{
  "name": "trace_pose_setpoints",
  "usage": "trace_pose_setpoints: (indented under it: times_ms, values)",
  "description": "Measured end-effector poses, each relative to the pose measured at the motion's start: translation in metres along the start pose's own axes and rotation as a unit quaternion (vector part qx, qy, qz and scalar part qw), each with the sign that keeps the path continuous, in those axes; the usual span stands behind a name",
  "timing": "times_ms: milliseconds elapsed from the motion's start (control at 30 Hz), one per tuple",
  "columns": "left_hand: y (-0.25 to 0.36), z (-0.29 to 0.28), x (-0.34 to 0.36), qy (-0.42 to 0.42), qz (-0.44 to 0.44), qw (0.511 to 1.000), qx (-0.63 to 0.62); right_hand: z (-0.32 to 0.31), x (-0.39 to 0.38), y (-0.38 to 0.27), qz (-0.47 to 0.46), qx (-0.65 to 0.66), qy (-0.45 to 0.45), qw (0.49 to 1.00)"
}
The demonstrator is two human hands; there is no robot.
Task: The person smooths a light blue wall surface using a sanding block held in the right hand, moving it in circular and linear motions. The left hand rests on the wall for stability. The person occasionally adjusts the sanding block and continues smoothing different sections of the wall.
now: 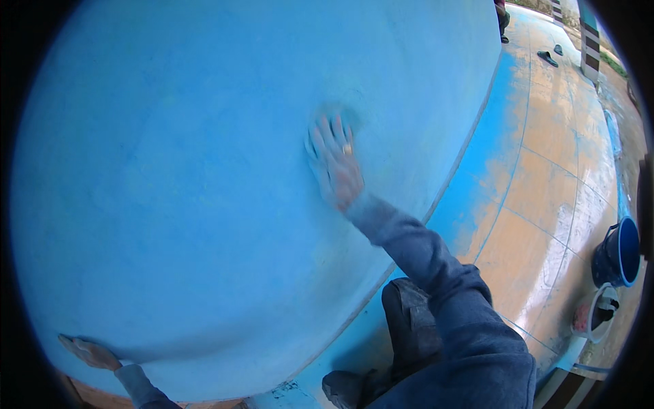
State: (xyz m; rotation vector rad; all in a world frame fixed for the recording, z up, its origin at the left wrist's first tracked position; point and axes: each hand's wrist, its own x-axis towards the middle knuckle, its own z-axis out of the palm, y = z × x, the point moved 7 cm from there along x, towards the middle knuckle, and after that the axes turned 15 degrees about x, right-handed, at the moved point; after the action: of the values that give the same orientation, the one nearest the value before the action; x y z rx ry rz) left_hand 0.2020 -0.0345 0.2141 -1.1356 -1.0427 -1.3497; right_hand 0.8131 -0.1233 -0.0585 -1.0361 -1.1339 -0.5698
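Observation:
A broad light-blue painted wall (pixel 204 170) fills most of the view. Against its middle lies my right hand (pixel 335 163), fingers stretched upward and a ring on one of them. A dark, shadowy patch shows just past the fingertips. Whether anything thin is under the palm is hidden. Low at the far left, my left hand (pixel 92 352) rests on the same wall with its fingers extended, and a long shadow runs to the right from it. Nothing shows in its grasp. Grey-blue sleeves cover both arms.
Tan floor tiles (pixel 535 187) run along the right, dusted blue beside the wall. A dark blue bucket (pixel 606 262) and a white pail (pixel 583 319) with things inside stand at the right. Dark slippers (pixel 548 59) lie farther off, near a striped post (pixel 590 48). Part of another person (pixel 503 19) shows at the top.

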Motion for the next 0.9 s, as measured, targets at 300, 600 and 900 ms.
trace_pose_setpoints:
  times_ms: [300, 600, 900]
  values:
    - [0.004, 0.004, -0.002, 0.001, 0.020, 1.000, -0.004, -0.002, 0.043, -0.009, -0.008, 0.000, 0.050, 0.999]
    - [-0.001, 0.004, -0.002, 0.005, 0.020, 1.000, -0.015, -0.024, 0.053, 0.010, 0.035, 0.013, 0.089, 0.995]
    - [0.001, 0.000, -0.002, 0.014, 0.019, 0.999, 0.025, -0.028, 0.013, 0.031, 0.038, 0.004, 0.053, 0.998]
